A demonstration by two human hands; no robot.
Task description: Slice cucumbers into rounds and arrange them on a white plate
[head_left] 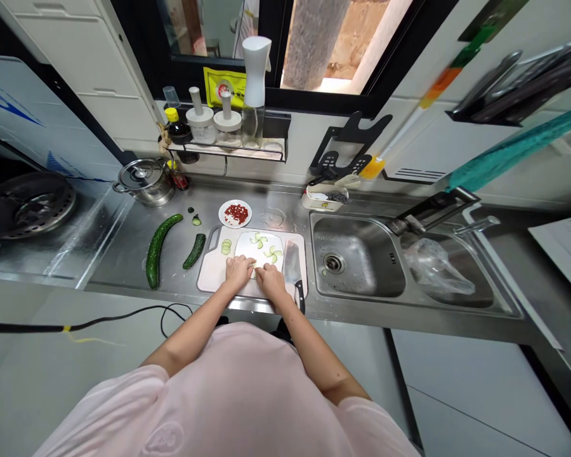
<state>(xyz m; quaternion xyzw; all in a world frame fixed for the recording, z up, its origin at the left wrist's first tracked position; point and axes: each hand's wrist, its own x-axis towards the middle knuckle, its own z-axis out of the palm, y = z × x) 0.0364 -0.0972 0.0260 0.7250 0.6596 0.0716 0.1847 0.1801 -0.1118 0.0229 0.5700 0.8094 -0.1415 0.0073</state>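
Note:
My left hand (239,271) and my right hand (269,280) meet over the near edge of a white square plate (242,241). Their fingers are closed in a pinch, close together, and whatever they hold is mostly hidden. On the plate, cucumber slices (258,240) form a pinwheel at the back, with another slice pinwheel (273,254) to its right. The plate rests on a pale cutting board (209,273). Several overlapping round cucumber slices (226,246) lie on the board left of the plate. A kitchen knife (292,263) lies along its right side, beside my right hand.
Left of the board lie a cut cucumber (194,251) and a whole cucumber (159,247). Behind stands a saucer (223,220) of chopped red pieces. A lidded pot (146,184) is at the back left. The sink (361,254) is on the right, below a faucet (433,212).

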